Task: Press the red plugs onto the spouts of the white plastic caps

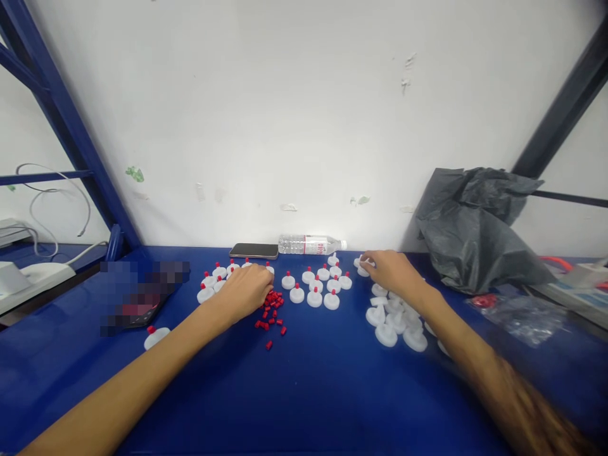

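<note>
My left hand [247,288] is at the left edge of a scattered pile of small red caps [269,345]. Its fingers are bent together and point down; whether a cap is between them is hidden. Under and behind that hand stand several white round lids with red-capped spouts [205,294]. Off to the right, my right hand [392,269] pinches a white spouted lid [363,272] at the far end of a heap of uncapped white lids [386,335]. Between the hands stands another group of red-tipped white lids [314,298]; the rearmost lid [333,259] has a bare white spout.
Along the wall lie a phone [253,251] and a clear bottle [311,244] on its side. A grey plastic bag [470,228] and a clear bag [522,316] are at right. A single red-tipped lid [156,337] sits near my left forearm, by a dark, partly blurred object [147,307].
</note>
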The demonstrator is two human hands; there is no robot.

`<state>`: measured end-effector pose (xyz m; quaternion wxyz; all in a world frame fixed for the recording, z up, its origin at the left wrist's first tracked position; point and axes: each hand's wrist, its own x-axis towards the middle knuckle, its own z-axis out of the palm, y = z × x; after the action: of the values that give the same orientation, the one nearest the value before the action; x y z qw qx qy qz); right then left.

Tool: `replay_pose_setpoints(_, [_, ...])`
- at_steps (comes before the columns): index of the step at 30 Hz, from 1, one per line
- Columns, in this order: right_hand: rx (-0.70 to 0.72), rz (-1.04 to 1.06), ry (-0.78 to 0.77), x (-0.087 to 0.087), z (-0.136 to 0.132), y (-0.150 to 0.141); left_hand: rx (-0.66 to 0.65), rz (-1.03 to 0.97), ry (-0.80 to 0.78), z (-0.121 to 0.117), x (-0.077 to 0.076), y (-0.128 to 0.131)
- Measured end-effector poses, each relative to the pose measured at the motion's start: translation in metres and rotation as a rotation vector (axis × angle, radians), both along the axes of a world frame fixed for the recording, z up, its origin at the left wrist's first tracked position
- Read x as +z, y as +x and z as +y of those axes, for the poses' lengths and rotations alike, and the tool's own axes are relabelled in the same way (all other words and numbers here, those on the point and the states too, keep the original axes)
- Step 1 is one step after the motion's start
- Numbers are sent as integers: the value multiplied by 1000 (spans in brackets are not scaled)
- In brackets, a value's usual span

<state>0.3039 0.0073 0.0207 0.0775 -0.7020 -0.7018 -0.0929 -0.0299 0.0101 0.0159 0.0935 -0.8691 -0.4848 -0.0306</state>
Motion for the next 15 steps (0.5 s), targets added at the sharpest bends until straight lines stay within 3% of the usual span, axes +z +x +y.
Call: replay_pose_setpoints(15, [45, 29, -96, -7, 0, -3, -26, -15, 18, 0, -5, -3])
